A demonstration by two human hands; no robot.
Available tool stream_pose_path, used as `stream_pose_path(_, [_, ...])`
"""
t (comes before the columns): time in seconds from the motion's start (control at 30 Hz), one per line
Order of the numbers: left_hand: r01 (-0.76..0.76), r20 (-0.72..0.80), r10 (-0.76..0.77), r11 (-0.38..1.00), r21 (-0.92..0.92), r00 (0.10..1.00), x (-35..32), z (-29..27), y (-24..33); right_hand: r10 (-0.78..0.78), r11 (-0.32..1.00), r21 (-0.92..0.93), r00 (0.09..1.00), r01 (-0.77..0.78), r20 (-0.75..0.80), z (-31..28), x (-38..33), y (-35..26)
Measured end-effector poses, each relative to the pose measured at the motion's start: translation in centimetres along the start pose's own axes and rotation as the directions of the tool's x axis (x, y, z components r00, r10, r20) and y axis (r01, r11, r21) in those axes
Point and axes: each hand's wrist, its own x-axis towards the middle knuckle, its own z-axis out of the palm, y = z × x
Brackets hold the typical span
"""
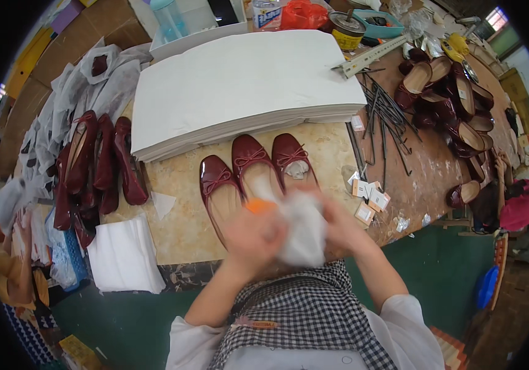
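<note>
Crumpled white tissue paper (302, 231), smeared by motion, is between my two hands above the table's near edge. My left hand (255, 231) is closed on its left side, with a blurred orange spot at the fingers that I cannot make out. From the right, my right hand (338, 222) grips the same paper. Just beyond the hands lie three burgundy ballet flats with bows: a left shoe (216, 176), a middle shoe (249, 154) and a right shoe (290, 154). A wad of paper (297, 169) sits inside the right shoe; my hands partly hide the heels.
A tall stack of white sheets (246, 74) stands behind the shoes. Burgundy flats (95, 157) and a white sheet pile (125, 254) are at left. Black rods (384, 114), paper tags (372, 197) and heaped flats (455, 102) lie right. Other people are at both sides.
</note>
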Motion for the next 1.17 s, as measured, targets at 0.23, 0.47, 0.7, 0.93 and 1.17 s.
stream_pose_path(0.23, [0.344, 0.073, -0.418, 0.624, -0.702, 0.906, 1.1, 0.9, -1.1, -0.005, 0.983, -0.181, 0.977, -0.035, -0.215, 2.4, 3.8, -0.7])
stream_pose_path(0.47, [-0.169, 0.303, 0.077, 0.942, 0.291, 0.95, -2.3, 3.2, -2.6, -0.401, 0.263, -0.933, 0.907, 0.247, 0.127, 3.1, 9.0, 3.9])
stream_pose_path(0.7, [-0.116, 0.334, 0.003, 0.94, 0.321, 0.943, -2.7, 3.5, -3.0, -0.28, 0.571, -0.758, 0.943, 0.316, 0.182, 3.2, 11.3, 1.7])
stream_pose_path(0.93, [-0.298, 0.572, 0.045, 0.885, 0.357, 0.819, 0.2, 2.4, -2.4, -0.477, 0.24, -0.971, 0.871, 0.002, -0.116, 2.3, 15.5, 4.0])
stream_pose_path(1.17, [0.009, -0.004, -0.011, 0.572, 0.82, 1.0, 22.7, -4.6, -10.7, -0.311, 0.691, -0.712, 0.94, 0.122, -0.141, -0.9, 6.6, 2.7])
